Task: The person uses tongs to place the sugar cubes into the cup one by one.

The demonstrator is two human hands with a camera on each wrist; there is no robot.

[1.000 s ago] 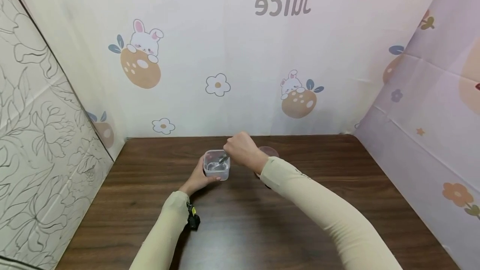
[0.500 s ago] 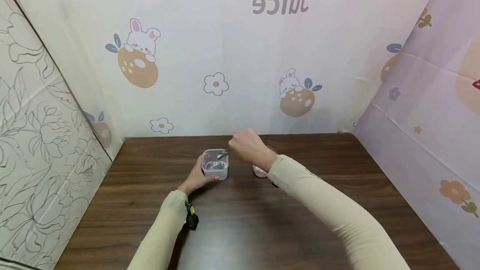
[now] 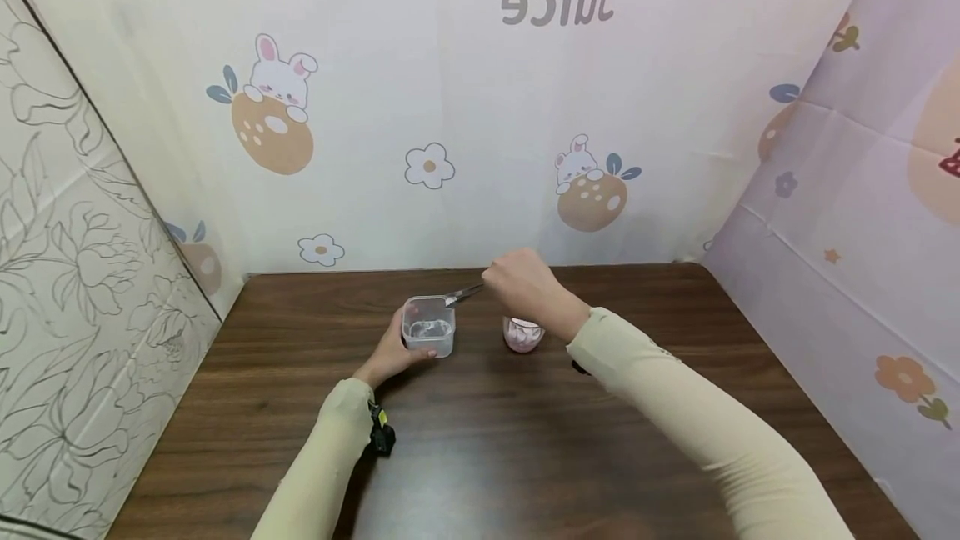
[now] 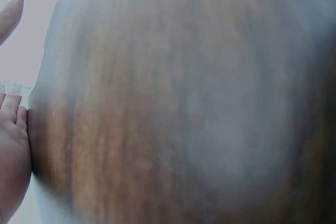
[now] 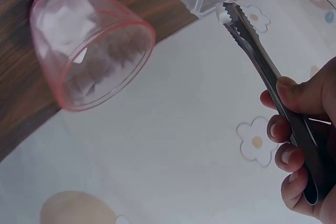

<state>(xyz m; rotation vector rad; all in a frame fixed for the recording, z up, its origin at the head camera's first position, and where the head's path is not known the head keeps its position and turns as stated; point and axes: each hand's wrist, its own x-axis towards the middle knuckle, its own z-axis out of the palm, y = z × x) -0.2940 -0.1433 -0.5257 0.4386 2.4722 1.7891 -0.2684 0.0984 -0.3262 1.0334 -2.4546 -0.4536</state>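
My left hand [image 3: 390, 354] grips a clear square plastic container [image 3: 441, 346] from its left side, thumb along the front wall. In the left wrist view only part of this hand [image 4: 11, 163] shows at the left edge. A pair of metal tongs [image 5: 268, 72] is held in my right hand [image 5: 310, 135], fingers and thumb wrapped round its arms. Between the serrated tips sits a small white piece [image 5: 222, 15]. In the head view the tongs [image 3: 468, 291] reach over the container's right rim. Below my right hand stands a pink-tinted clear cup [image 3: 522, 338] with white crumpled pieces inside.
Both vessels stand on a dark wooden table [image 3: 465, 448]. A printed curtain [image 3: 495, 107] hangs along the table's back edge. Another patterned panel [image 3: 847, 273] rises at the right, and a line-drawn floral panel [image 3: 82, 257] at the left.
My right hand has moved right, drawing the tongs up from inside the container to its right rim. The cup shows more now. My left hand keeps its hold on the container.
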